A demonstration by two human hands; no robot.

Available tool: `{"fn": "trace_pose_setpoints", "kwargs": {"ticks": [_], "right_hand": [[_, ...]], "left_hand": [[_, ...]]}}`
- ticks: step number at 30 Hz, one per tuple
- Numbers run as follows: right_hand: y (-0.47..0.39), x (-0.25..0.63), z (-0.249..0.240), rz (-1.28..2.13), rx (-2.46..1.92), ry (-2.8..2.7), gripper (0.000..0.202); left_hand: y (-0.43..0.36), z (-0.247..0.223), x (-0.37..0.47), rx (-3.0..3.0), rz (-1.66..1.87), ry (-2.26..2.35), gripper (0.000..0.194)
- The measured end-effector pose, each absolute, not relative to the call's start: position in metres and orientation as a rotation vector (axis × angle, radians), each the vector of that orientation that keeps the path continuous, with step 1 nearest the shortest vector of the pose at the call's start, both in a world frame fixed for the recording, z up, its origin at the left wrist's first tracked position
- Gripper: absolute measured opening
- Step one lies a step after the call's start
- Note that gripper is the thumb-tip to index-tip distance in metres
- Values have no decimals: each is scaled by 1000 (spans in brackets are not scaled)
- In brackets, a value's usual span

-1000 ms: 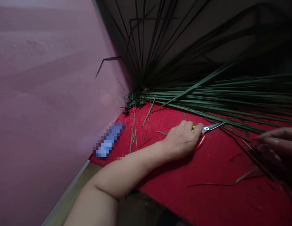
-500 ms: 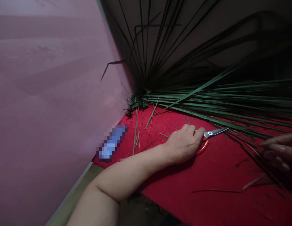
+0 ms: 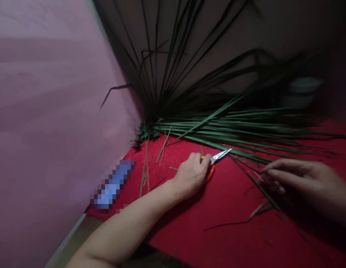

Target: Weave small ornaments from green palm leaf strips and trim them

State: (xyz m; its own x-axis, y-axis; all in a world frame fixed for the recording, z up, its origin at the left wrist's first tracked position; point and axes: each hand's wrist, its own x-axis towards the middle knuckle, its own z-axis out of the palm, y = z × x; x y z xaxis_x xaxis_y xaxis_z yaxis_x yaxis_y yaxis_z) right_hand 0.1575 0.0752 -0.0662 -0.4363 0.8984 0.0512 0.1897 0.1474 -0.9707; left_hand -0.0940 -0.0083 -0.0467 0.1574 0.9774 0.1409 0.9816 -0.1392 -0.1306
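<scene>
My left hand [image 3: 191, 172] is closed round the red and yellow handles of a pair of scissors [image 3: 215, 158], low over a red cloth surface [image 3: 189, 223]. The blades point right, slightly parted, with their tips at the lower edge of a bundle of long green leaves [image 3: 212, 128]. On the right, my right hand [image 3: 301, 178] has its thumb and index finger pinched together near the ends of thin strips [image 3: 256, 178]. Whether a strip is between those fingertips is too dark and small to tell.
Dark leaf stalks [image 3: 167, 70] fan upward against the back wall. A pink wall [image 3: 50, 123] rises at the left, beside a blurred blue object [image 3: 114, 186]. Loose cuttings [image 3: 145, 167] lie on the cloth. A pale container [image 3: 304, 91] stands back right.
The view has shifted to the right, so the scene sits further left and lower. More of my right hand shows. The scissors' blades now look slightly parted.
</scene>
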Motion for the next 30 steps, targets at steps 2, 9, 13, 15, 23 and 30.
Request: {"fn": "trace_pose_setpoints", "kwargs": {"ticks": [2,9,13,15,23,30], "right_hand": [[76,155,-56,1581,-1046,-1688,27],[86,154,-49,1574,-1034,-1573,27],[87,154,-46,1577,-983,-1544,24],[88,153,-44,1593,-960,-1517,24],[92,132,-19,1732,-883,-1586,17],[91,123,-25,1817,-765,-1509,16]], "left_hand": [[-6,-47,-99,-2210,-8,-1946,35],[1,-44,-110,-2169,120,-2064,39],[1,-32,-123,-2214,134,-2185,40],[3,-16,-131,-2300,94,-2234,37],[70,22,-147,-2057,94,-2208,32],[110,-1,-154,-1912,136,-2276,25]]}}
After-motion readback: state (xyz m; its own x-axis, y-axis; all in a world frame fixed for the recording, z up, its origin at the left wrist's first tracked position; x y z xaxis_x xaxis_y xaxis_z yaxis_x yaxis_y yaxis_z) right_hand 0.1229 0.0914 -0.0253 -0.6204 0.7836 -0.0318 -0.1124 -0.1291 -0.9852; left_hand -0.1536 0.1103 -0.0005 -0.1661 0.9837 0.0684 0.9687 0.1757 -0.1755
